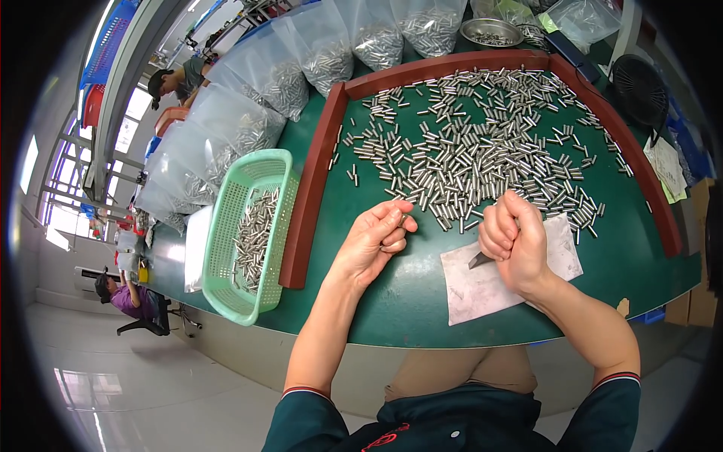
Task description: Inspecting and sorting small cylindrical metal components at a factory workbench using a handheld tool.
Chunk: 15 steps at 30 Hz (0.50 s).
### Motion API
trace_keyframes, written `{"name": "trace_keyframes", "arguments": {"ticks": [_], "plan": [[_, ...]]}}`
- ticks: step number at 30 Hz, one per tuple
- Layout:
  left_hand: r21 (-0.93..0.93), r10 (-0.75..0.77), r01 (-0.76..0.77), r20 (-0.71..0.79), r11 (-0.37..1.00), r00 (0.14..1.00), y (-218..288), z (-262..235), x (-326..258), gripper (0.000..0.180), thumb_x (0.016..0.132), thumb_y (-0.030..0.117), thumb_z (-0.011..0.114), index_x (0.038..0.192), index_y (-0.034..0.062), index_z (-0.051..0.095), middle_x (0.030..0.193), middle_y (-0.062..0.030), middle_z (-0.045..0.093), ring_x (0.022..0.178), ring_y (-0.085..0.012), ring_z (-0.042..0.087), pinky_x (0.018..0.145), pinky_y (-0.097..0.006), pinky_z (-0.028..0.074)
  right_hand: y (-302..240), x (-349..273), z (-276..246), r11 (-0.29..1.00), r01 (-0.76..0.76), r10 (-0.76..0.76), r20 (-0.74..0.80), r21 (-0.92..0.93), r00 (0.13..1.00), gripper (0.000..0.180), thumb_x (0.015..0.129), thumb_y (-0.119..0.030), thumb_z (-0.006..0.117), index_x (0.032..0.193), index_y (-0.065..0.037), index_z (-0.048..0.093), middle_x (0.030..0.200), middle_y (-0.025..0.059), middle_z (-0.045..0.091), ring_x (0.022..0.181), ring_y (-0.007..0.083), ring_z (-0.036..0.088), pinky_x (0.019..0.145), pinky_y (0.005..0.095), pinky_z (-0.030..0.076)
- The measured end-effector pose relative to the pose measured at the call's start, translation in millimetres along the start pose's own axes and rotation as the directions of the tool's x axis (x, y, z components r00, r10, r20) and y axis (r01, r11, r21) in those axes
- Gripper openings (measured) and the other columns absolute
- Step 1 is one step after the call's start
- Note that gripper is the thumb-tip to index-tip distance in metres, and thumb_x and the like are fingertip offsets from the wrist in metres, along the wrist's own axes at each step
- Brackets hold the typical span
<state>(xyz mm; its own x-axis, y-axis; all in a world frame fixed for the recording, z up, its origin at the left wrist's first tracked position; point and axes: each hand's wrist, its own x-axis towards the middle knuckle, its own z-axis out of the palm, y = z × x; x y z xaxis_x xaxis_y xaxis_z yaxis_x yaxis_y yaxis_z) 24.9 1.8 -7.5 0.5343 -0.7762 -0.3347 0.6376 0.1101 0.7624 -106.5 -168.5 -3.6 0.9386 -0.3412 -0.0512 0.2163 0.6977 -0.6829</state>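
Many small, shiny metal pins (482,151) lie scattered over the green table in front of me. My left hand (376,237) is closed at the near edge of the pins, thumb and forefinger pinched on a small metal pin (405,219), mostly covered by the fingers. To its right, my right hand (514,241) makes a fist around a dark tool with a flat, pointed end (478,260); the rest of it is hidden in the palm. Under that fist lies a stained white cloth (471,295).
Dark red wooden bars (312,192) fence the pins at left, back and right. A light green basket (218,241) holding pins stands left. Clear bags of pins (376,41), a metal bowl (491,34) and a black fan (639,89) stand beyond. Two people work at far left.
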Motion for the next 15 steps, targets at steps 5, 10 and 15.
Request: {"name": "trace_keyframes", "arguments": {"ticks": [5,10,15], "plan": [[0.288,0.026,-0.035,0.033,0.957,0.999,-5,13,-5,0.014,0.086,0.015,0.051,0.091,0.0012,0.054,0.061,-0.0043,0.054,0.044,-0.0037,0.027,0.042,-0.017,0.024,-2,0,0,1.000,-0.012,0.012,0.001,0.019,1.000,0.042,0.089,-0.024,0.034,0.050,-0.011,0.027,0.043,-0.0004,0.028,0.037,0.0067,0.021,0.035,0.0213,0.017],[0.858,0.360,-0.314,0.165,0.406,0.918,-32,38,-8,0.019,0.088,0.015,0.046,0.079,0.0007,0.054,0.057,-0.0016,0.048,0.049,-0.0060,0.038,0.045,-0.021,0.032,0,2,-1,0.999,-0.022,0.022,0.023,0.036,0.999,0.040,0.088,-0.022,0.034,0.050,-0.011,0.027,0.043,-0.0010,0.029,0.036,0.0063,0.021,0.035,0.0212,0.017],[0.896,0.292,-0.381,0.437,-0.229,0.851,-46,54,-10,0.007,0.082,0.010,0.051,0.086,0.0043,0.049,0.059,-0.0125,0.053,0.053,-0.0307,0.053,0.047,-0.036,0.042,-1,1,-1,1.000,-0.006,0.006,0.013,0.018,1.000,0.040,0.088,-0.022,0.035,0.050,-0.011,0.027,0.043,-0.0012,0.029,0.036,0.0060,0.022,0.035,0.0207,0.018]]}}
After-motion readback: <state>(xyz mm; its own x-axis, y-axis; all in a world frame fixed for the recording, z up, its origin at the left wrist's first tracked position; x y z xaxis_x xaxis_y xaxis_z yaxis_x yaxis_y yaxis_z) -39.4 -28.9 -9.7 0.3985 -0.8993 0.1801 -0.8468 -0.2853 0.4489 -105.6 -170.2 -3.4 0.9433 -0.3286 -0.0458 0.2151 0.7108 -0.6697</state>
